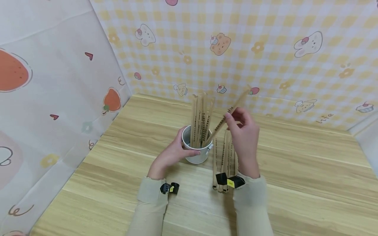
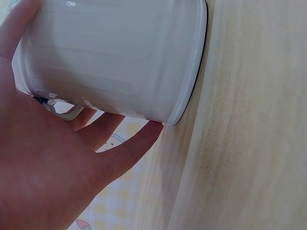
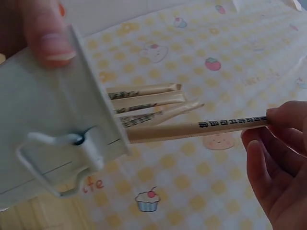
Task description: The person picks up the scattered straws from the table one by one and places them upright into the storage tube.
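A small white metal bucket [image 1: 198, 159] stands on the table, and several paper-wrapped straws [image 1: 199, 121] lean upright inside it. My left hand [image 1: 171, 154] is curled round the bucket's left side, thumb across its front near the rim. In the left wrist view, fingers [image 2: 127, 153] reach round the bucket wall [image 2: 105, 57]. Between thumb and fingers, my right hand [image 1: 243, 131] pinches one slanted brown straw [image 1: 220, 126] with black print. Its lower end is inside the bucket, as the right wrist view also shows for this straw [image 3: 192, 128].
Several more wrapped straws [image 1: 224, 157] lie on the wooden table [image 1: 295, 183] right of the bucket, partly under the right wrist. A wire handle loop [image 3: 48, 165] sticks out from the bucket's side. Behind rises a yellow checked cloth [image 1: 265, 65]; a white printed cloth [image 1: 59, 82] hangs at left.
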Available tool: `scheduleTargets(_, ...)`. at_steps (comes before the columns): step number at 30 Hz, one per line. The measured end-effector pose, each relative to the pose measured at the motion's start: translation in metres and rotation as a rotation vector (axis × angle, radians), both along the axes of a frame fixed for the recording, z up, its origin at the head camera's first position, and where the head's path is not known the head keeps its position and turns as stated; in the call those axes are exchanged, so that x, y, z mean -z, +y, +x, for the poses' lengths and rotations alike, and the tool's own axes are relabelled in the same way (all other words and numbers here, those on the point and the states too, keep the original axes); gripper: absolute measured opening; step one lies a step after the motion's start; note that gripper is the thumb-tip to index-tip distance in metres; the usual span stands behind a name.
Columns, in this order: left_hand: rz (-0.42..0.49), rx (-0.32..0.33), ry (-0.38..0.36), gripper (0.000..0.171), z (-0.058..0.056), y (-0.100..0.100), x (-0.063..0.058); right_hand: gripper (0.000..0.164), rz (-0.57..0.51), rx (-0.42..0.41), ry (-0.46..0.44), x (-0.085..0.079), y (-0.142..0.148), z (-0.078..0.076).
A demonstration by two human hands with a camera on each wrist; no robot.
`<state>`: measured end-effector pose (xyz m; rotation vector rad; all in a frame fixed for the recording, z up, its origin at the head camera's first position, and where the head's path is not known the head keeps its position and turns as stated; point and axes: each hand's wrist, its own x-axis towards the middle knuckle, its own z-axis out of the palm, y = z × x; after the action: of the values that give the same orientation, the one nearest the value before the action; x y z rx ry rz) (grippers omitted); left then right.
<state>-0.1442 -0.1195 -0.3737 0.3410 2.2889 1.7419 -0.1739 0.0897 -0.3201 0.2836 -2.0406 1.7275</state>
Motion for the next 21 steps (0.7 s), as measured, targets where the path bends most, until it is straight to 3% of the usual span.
scheduleTargets(6,0.017,-0.006,0.015,0.097,-0.002,-0.001,0.006,0.03,0.162,-0.015,-0.048,0.019,-0.005,-0.01)
scheduleTargets(11,0.011,-0.032,0.029,0.097,-0.009,-0.002,0.022,0.032,0.257,-0.011,-0.103,0.027,-0.01,-0.014)
scheduleTargets(14,0.012,-0.037,0.036,0.097,-0.012,-0.003,0.029,0.033,0.297,-0.01,-0.132,0.03,-0.012,-0.015)
scheduleTargets(21,0.032,-0.047,0.04,0.096,-0.012,-0.002,0.031,0.027,0.345,-0.026,-0.16,0.036,-0.017,-0.017)
